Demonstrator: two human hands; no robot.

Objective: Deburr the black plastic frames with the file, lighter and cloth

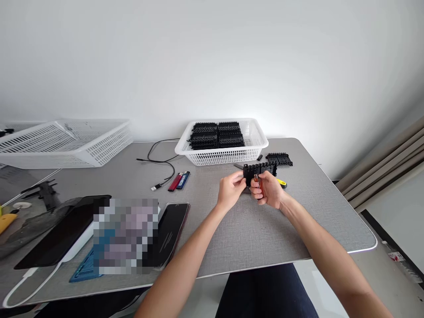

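Note:
My left hand [232,190] is closed on the left end of a black plastic part [260,168] with a toothed upper edge, held up just over the table. My right hand [267,190] wraps round an orange lighter [257,180], its metal top pointing up against the near face of the part. I cannot see whether there is a flame. Behind both hands lies a tool with a yellow and black handle [282,183], mostly hidden. A similar black part [280,159] lies flat beyond my right hand, with a small black piece [259,157] beside it.
A white basket [218,157] at the back holds stacked black parts [217,136]. Left of it are a black USB cable [170,170], a red lighter [175,182] and a blue lighter [183,180]. Another white basket [89,152], a phone [170,229] and a black tablet-like device [66,229] occupy the left.

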